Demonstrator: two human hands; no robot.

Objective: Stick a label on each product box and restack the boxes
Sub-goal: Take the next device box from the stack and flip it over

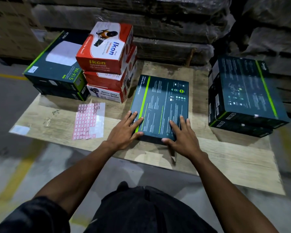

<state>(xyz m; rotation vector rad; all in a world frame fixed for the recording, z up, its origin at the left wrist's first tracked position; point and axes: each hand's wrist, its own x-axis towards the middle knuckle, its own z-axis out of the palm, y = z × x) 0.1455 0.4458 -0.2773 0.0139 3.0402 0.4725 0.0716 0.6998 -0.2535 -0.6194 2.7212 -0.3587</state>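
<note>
A flat dark box with a green stripe point(161, 101) lies alone in the middle of the wooden board point(225, 158). My left hand point(124, 130) rests on its near left corner, fingers straight across the top and thumb against the front edge. My right hand point(180, 135) lies flat on its near right part, fingers spread. A sheet of red-bordered labels point(89, 120) lies to the left of the box. On the right stand two stacked dark boxes point(245, 91). At the back left are two dark Wi-Fi boxes point(57, 64) and three stacked red-and-white Ikon boxes point(107, 52).
A small white slip point(19, 129) lies on the board's left corner. Wrapped cartons point(158, 22) form a wall behind the board. The grey floor with yellow lines point(20, 169) surrounds it, and my dark-clothed legs point(141, 211) are at the bottom.
</note>
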